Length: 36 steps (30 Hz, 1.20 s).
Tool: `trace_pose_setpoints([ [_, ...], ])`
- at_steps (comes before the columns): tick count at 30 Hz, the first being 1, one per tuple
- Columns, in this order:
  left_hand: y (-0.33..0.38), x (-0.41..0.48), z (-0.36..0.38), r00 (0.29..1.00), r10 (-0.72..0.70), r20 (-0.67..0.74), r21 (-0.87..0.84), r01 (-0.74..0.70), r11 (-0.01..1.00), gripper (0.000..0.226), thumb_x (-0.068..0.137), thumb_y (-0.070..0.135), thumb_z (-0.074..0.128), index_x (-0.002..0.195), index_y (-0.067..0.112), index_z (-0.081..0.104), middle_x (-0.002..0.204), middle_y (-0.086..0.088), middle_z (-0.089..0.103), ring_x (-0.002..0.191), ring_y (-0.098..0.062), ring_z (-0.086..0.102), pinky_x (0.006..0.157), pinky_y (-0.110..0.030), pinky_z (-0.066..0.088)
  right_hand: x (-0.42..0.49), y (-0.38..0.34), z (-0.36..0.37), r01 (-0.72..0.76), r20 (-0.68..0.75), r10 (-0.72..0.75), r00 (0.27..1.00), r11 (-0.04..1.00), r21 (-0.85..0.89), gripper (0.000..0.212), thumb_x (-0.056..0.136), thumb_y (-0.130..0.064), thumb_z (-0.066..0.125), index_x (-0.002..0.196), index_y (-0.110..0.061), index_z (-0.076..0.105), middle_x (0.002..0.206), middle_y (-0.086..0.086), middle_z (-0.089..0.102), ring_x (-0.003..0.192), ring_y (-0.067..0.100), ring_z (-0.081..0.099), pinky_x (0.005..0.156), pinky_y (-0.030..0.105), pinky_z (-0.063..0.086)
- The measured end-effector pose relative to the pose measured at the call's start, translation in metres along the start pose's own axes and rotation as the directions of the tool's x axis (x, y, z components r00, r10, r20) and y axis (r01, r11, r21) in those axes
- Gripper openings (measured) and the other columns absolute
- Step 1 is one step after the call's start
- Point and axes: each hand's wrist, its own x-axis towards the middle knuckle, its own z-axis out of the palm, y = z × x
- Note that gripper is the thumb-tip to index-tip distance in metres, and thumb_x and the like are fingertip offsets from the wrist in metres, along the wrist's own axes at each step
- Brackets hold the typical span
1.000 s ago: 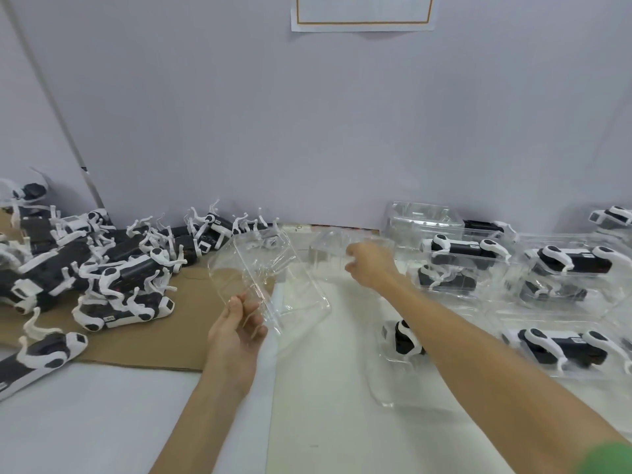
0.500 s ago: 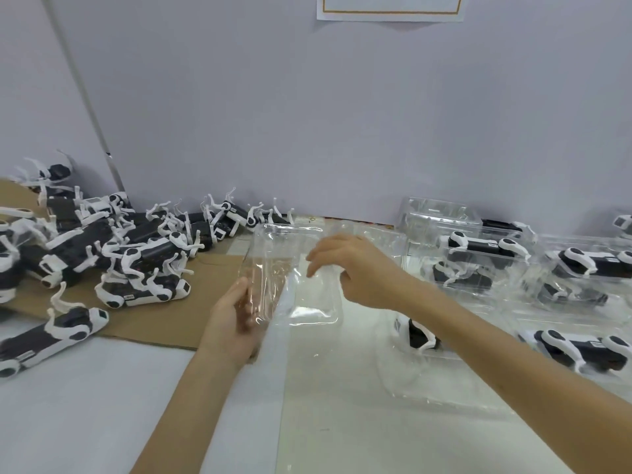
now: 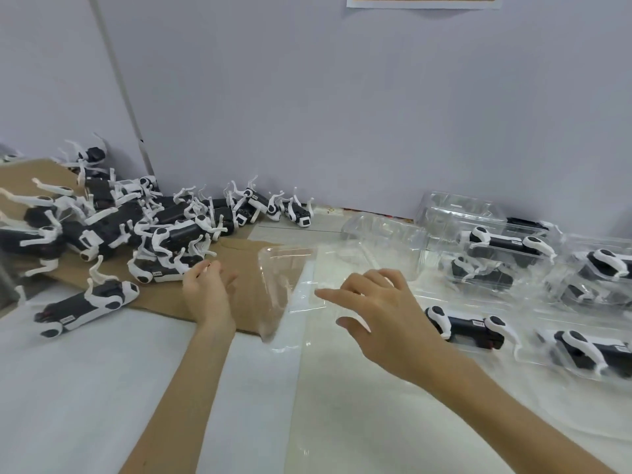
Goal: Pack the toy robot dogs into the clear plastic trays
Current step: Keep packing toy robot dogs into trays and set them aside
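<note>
The left hand (image 3: 208,295) hovers loose and empty beside the dog pile (image 3: 178,234); the right hand (image 3: 383,313) is splayed over, perhaps touching, the clear tray (image 3: 284,285); tangled legs may snag, dragging neighbours along.

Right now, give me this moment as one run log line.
empty clear plastic tray between hands | left hand: holds nothing, beside pile of black-and-white toy robot dogs | right hand: spread over tray's edge

Two bare hands show: the left hand (image 3: 208,292) and the right hand (image 3: 379,313), both with long, slender fingers. The left forearm (image 3: 181,388) and right forearm (image 3: 496,412) are slim and uncovered along all their visible length. Nails are too blurred to tell.
</note>
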Motion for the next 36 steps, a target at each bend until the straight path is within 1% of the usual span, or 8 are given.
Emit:
trace_pose_setpoints([
  [5,0.004,0.016,-0.020,0.962,0.263,0.070,0.346,-0.271,0.898,0.064,0.097,0.019,0.059,0.154,0.017,0.030,0.157,0.002,0.036,0.142,-0.011,0.037,0.112,-0.024,0.029,-0.032,-0.021,0.036,-0.097,-0.048,0.099,0.994,0.994,0.051,0.051,0.079,-0.020,0.080,0.127,-0.028,0.062,0.100,-0.011,0.063,0.090,0.014,0.060,0.097,0.032,0.034],
  [9,-0.001,0.027,-0.027,0.942,0.275,0.195,0.460,-0.335,0.822,0.069,0.096,0.012,0.061,0.156,0.016,0.027,0.129,0.006,0.049,0.087,0.037,0.043,0.069,0.012,0.026,-0.039,-0.023,0.044,-0.135,-0.096,0.144,0.985,0.986,0.099,0.043,0.087,-0.026,0.066,0.129,-0.029,0.059,0.113,-0.012,0.059,0.103,0.010,0.055,0.104,0.032,0.030],
  [14,0.006,0.037,-0.040,0.898,0.391,0.202,0.652,-0.421,0.630,0.042,0.095,0.005,0.060,0.137,0.009,0.056,0.137,-0.014,0.044,0.086,-0.020,0.059,0.088,-0.020,0.043,-0.041,-0.025,0.043,-0.166,-0.078,0.179,0.981,0.975,0.145,0.043,0.087,-0.023,0.060,0.129,-0.031,0.058,0.113,-0.014,0.057,0.105,0.007,0.053,0.105,0.031,0.030],
  [21,0.015,0.017,-0.033,0.792,0.555,0.255,0.670,-0.558,0.489,0.020,0.094,0.018,0.066,0.109,0.008,0.073,0.111,-0.011,0.062,0.084,-0.020,0.058,0.076,-0.022,0.037,-0.041,-0.023,0.040,-0.183,-0.091,0.202,0.975,0.966,0.184,0.041,0.085,-0.020,0.060,0.124,-0.032,0.061,0.110,-0.015,0.057,0.101,0.006,0.055,0.103,0.031,0.031],
  [25,0.041,0.020,-0.018,0.556,0.819,0.146,0.740,-0.611,0.283,0.024,0.087,0.037,0.067,0.103,0.019,0.070,0.112,-0.008,0.058,0.103,-0.029,0.052,0.081,-0.035,0.038,-0.041,-0.023,0.040,-0.185,-0.111,0.209,0.972,0.962,0.200,0.039,0.086,-0.019,0.060,0.123,-0.033,0.062,0.110,-0.016,0.056,0.101,0.005,0.054,0.102,0.032,0.032],
  [30,0.087,0.117,-0.042,0.956,0.129,0.263,0.962,-0.270,0.033,0.081,0.079,0.080,0.055,0.144,0.033,0.049,0.160,-0.009,0.029,0.142,-0.039,0.034,0.114,-0.057,0.025,-0.042,-0.022,0.041,-0.178,-0.100,0.202,0.974,0.962,0.206,0.039,0.087,-0.020,0.060,0.123,-0.033,0.061,0.111,-0.016,0.056,0.101,0.005,0.054,0.103,0.034,0.033],
  [32,0.088,0.136,-0.045,0.932,-0.114,0.344,0.939,-0.341,0.047,0.077,0.079,0.078,0.053,0.141,0.033,0.055,0.164,-0.005,0.021,0.147,-0.033,0.028,0.118,-0.054,0.022,-0.041,-0.021,0.040,-0.176,-0.095,0.200,0.975,0.961,0.211,0.038,0.087,-0.021,0.059,0.122,-0.034,0.061,0.111,-0.016,0.056,0.102,0.005,0.055,0.102,0.035,0.033],
  [36,0.059,0.122,-0.023,0.839,-0.036,0.543,0.835,-0.536,0.124,0.062,0.087,0.068,0.051,0.127,0.022,0.065,0.143,-0.011,0.053,0.127,-0.030,0.050,0.112,-0.052,0.034,-0.041,-0.018,0.041,-0.184,-0.102,0.210,0.972,0.959,0.215,0.037,0.087,-0.022,0.059,0.122,-0.034,0.062,0.111,-0.017,0.056,0.103,0.005,0.055,0.102,0.035,0.033],
])
